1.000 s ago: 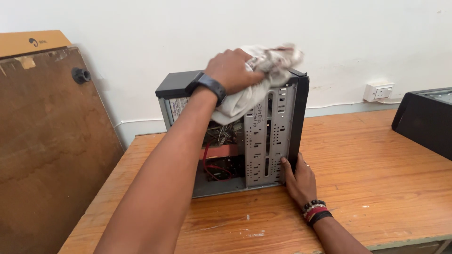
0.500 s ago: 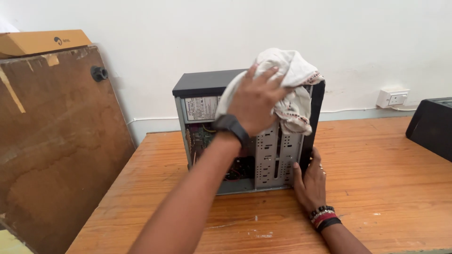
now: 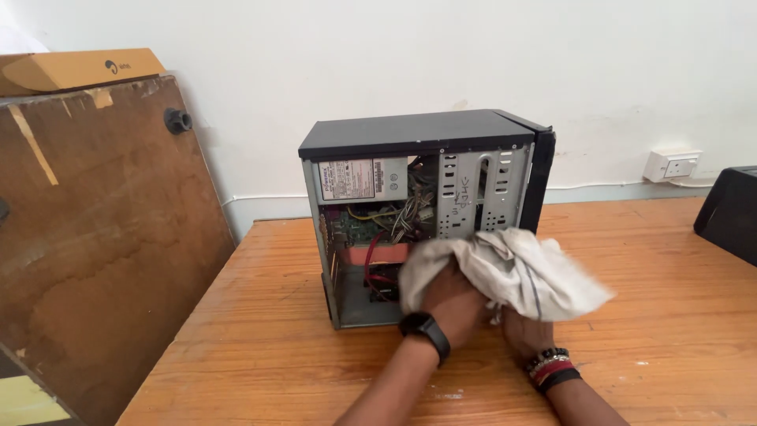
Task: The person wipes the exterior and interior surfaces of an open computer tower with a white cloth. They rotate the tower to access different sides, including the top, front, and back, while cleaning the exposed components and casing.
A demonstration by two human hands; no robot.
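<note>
Right hand's fingers [image 3: 516,335] — under cloth [image 3: 512,272]

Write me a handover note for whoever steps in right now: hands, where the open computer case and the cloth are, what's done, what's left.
Left hand: grips the crumpled off-white cloth, pressed low against the open side of the black and grey metal computer case.
Right hand: mostly hidden under the cloth, next to the case's lower front corner; grip cannot be told.
Case: upright on the wooden table, side panel off, cables and boards exposed.
Done: the black top looks free of dust, as far as visible.
Left: the cloth is now at the lower open side; the interior appears untouched.
</note>
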